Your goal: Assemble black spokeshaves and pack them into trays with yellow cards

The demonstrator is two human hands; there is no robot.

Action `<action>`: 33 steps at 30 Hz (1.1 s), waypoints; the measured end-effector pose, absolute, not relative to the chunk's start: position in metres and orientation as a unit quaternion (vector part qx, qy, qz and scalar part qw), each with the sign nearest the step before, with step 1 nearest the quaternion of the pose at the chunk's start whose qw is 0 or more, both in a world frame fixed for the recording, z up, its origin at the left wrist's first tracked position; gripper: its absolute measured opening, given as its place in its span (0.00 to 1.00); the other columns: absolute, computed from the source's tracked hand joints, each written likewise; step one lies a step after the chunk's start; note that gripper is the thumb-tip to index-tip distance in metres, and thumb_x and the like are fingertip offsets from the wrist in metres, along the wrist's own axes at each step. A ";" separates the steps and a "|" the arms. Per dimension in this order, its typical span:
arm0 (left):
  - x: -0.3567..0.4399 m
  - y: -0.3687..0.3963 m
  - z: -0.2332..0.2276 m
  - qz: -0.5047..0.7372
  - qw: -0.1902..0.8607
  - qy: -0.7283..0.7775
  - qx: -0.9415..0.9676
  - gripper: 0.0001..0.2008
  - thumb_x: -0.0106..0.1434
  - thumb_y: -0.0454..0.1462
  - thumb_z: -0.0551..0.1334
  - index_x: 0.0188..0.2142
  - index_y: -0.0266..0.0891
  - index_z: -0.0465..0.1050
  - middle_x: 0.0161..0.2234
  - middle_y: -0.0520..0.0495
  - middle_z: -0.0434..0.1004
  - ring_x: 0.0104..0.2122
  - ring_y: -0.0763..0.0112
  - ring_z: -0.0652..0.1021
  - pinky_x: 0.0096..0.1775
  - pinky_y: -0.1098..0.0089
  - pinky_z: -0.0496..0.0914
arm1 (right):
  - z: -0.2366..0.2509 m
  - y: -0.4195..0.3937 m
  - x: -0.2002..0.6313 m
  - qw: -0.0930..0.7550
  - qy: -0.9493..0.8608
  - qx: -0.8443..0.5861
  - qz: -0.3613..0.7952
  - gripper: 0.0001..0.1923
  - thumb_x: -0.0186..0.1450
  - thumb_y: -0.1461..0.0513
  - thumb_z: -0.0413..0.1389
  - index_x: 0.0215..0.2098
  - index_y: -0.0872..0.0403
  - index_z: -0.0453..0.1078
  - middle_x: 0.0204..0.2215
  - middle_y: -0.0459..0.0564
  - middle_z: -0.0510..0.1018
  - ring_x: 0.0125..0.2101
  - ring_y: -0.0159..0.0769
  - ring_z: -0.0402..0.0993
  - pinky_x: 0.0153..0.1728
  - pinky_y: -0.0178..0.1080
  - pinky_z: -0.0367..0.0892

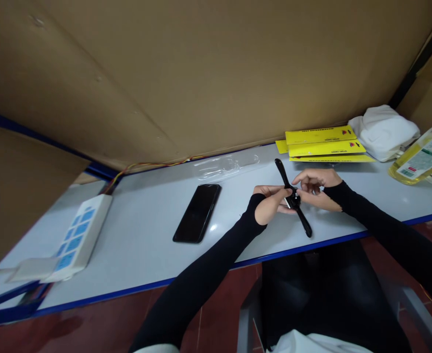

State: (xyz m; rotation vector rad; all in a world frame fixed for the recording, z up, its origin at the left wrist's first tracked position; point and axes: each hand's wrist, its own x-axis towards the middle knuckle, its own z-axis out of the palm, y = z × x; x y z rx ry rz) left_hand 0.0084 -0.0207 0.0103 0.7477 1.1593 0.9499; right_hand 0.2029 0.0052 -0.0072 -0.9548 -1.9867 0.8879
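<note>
The left hand (268, 203) holds the black two-handled tool (294, 200) at its middle, over the table (135, 250), right of the phone (197, 213). Brace it firmly; the right hand (320, 187), at the central fitting (295, 194) (pinch cannot be confirmed), should apply light, even pressure.
</note>
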 end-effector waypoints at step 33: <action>0.011 -0.021 0.014 0.410 0.660 0.530 0.341 0.08 0.62 0.26 0.66 0.27 0.27 0.82 0.24 0.36 0.83 0.24 0.54 0.86 0.30 0.57 0.85 | -0.007 0.006 0.199 0.348 -0.733 -0.436 0.388 0.18 0.59 0.54 0.67 0.43 0.56 0.80 0.29 0.48 0.79 0.19 0.24 0.66 0.20 0.31 0.60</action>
